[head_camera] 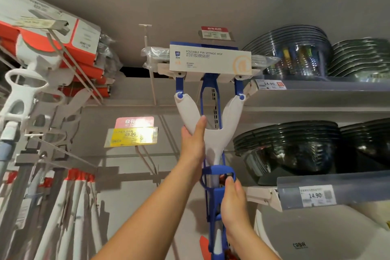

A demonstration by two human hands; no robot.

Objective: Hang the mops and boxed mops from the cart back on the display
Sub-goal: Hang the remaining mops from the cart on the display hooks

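I hold a blue and white sponge mop [231, 110] upright, head at the top, against the grey display wall. A white card sleeve [211, 60] reading "Foldable PVA sponge mop" wraps its head, just below a price tag [215, 32]. My left hand [193, 143] grips the white Y-shaped yoke. Lower down, my right hand [233, 202] is closed around the blue lever and handle. A bare white hook [145, 36] juts from the wall left of the mop head. Whether the mop hangs on a hook is hidden by the sleeve.
Orange and white boxed mops [63, 34] and several white mops [23, 99] hang at the left. Stacks of dark glass bowls [289, 145] fill shelves at the right, with a white lidded bin [316, 236] below. A yellow price tag [132, 135] sticks out mid-wall.
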